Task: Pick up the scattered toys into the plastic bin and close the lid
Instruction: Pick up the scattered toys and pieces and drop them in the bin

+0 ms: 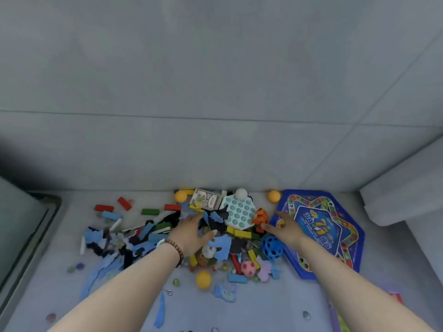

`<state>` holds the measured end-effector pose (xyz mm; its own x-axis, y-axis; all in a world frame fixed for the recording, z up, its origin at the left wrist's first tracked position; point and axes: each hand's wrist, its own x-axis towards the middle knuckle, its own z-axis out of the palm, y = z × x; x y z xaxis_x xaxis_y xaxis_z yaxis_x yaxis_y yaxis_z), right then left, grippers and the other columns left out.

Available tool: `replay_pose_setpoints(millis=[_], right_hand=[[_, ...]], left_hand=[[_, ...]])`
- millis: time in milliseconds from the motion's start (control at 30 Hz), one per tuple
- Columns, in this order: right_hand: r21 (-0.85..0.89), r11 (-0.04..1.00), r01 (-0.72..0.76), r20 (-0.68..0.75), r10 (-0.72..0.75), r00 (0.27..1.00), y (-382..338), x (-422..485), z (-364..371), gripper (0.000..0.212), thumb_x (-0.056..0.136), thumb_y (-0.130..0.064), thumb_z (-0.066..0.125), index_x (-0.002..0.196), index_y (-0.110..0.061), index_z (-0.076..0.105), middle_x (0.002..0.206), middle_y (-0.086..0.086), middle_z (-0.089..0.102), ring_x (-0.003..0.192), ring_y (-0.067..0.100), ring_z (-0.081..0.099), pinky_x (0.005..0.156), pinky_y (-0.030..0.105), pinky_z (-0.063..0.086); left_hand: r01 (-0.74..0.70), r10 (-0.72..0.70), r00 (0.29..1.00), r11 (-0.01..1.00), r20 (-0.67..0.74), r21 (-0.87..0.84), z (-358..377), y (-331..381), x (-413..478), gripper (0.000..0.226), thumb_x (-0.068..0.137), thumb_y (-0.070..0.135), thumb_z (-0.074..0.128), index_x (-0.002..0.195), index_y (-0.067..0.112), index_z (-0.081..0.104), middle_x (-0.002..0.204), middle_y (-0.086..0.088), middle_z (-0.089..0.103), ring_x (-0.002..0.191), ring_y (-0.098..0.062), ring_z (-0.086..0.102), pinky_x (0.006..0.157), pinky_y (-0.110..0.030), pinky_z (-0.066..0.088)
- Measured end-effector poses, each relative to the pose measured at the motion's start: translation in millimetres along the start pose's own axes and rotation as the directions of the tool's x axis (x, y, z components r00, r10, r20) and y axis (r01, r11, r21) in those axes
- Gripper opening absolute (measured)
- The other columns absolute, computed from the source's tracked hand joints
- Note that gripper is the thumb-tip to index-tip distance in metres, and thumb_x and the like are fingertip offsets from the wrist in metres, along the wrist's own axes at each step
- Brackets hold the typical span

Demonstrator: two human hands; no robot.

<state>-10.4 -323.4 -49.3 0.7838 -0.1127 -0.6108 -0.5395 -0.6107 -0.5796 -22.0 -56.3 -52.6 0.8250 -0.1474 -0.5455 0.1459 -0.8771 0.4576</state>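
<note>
- The toys [239, 233] lie in a loose pile on a grey floor [263, 307], close to the base of a grey wall [215, 92].
- Left hand [191, 232]: it lies palm down over the middle of the pile, above blue and dark puzzle pieces [221, 245]. The fingers are straight and slightly spread, with the thumb held apart. Contact with the pieces cannot be confirmed. A bead bracelet [176, 248] is on the wrist.
- Right hand [286, 226]: it reaches over the edge of a blue six-sided game board [335, 236]. The fingers are extended and parted, and one fingertip is just beside an orange figure [260, 218]. Whether it touches cannot be told.
- A white pad with teal bubbles [239, 212] lies between the hands, and a card box [206, 200] is beside it.
- A blue ball with holes [272, 246] rests against the game board's near-left edge.
- A yellow ball [203, 279] and a pink ball [248, 268] lie on the near side of the pile.
- Red blocks [104, 208] and a green block [150, 211] are scattered to the left.
- A translucent container edge [24, 224] shows at the far left; whether it is the bin cannot be told.
</note>
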Motion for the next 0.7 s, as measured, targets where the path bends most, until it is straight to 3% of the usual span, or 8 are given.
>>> replay_pose_setpoints(millis=[167, 300, 367, 500, 633, 700], right_hand=[[0.022, 0.999, 0.047, -0.032, -0.047, 0.998, 9.0, 26.1, 18.7, 0.08, 0.08, -0.038, 0.071, 0.144, -0.012, 0.031, 0.151, 0.009, 0.03, 0.137, 0.025, 0.032, 0.108, 0.032, 0.03], [0.008, 0.996, 0.086, -0.037, -0.086, 0.996, 3.1, 37.2, 28.3, 0.061, 0.082, -0.031, 0.071, 0.13, -0.006, 0.044, 0.131, 0.008, 0.053, 0.108, 0.017, 0.05, 0.089, 0.023, 0.035], [-0.018, 0.997, 0.079, -0.025, -0.08, 0.997, 1.0, 42.1, 31.1, 0.066, 0.082, -0.037, 0.069, 0.135, -0.01, 0.039, 0.127, 0.004, 0.053, 0.107, 0.015, 0.05, 0.089, 0.023, 0.035], [-0.035, 0.997, 0.072, -0.064, -0.074, 0.995, 2.8, 49.5, 36.8, 0.06, 0.083, -0.036, 0.067, 0.13, -0.013, 0.038, 0.122, 0.005, 0.056, 0.099, 0.015, 0.05, 0.084, 0.023, 0.038], [0.081, 0.992, 0.092, -0.113, -0.082, 0.99, 10.3, 50.9, 40.1, 0.061, 0.077, -0.03, 0.075, 0.125, -0.015, 0.041, 0.124, 0.007, 0.053, 0.102, 0.018, 0.052, 0.082, 0.026, 0.041], [0.196, 0.975, 0.106, -0.138, -0.08, 0.987, 10.9, 47.1, 38.9, 0.058, 0.076, -0.026, 0.076, 0.122, -0.015, 0.042, 0.12, 0.004, 0.052, 0.099, 0.015, 0.049, 0.08, 0.025, 0.041]], left_hand=[[0.035, -0.031, 0.998, 0.997, 0.063, -0.065, 28.4, -9.6, 13.5, 0.055, 0.083, 0.06, 0.054, 0.123, 0.023, 0.051, 0.122, 0.008, 0.056, 0.112, -0.016, 0.055, 0.093, -0.03, 0.048], [0.087, -0.08, 0.995, 0.986, 0.051, -0.139, 46.4, -15.3, 16.1, 0.055, 0.08, 0.064, 0.054, 0.118, 0.024, 0.054, 0.114, 0.004, 0.062, 0.097, -0.013, 0.058, 0.071, -0.022, 0.045], [0.102, -0.098, 0.995, 0.977, 0.028, -0.188, 52.3, -14.8, 18.2, 0.051, 0.08, 0.063, 0.055, 0.115, 0.025, 0.054, 0.11, 0.004, 0.063, 0.09, -0.013, 0.057, 0.066, -0.02, 0.043], [0.125, -0.121, 0.992, 0.924, 0.033, -0.361, 60.4, -9.7, 18.9, 0.032, 0.083, 0.047, 0.063, 0.103, 0.022, 0.056, 0.1, 0.004, 0.056, 0.091, -0.013, 0.055, 0.072, -0.021, 0.047], [0.166, -0.159, 0.986, 0.858, 0.056, -0.486, 64.1, -11.5, 22.6, 0.044, 0.08, 0.045, 0.067, 0.108, 0.013, 0.059, 0.101, -0.007, 0.065, 0.09, -0.026, 0.066, 0.077, -0.042, 0.058], [0.19, -0.174, 0.982, 0.833, 0.079, -0.52, 64.8, -13.1, 24.6, 0.045, 0.079, 0.046, 0.068, 0.107, 0.013, 0.058, 0.101, -0.01, 0.065, 0.087, -0.027, 0.066, 0.074, -0.043, 0.059]])
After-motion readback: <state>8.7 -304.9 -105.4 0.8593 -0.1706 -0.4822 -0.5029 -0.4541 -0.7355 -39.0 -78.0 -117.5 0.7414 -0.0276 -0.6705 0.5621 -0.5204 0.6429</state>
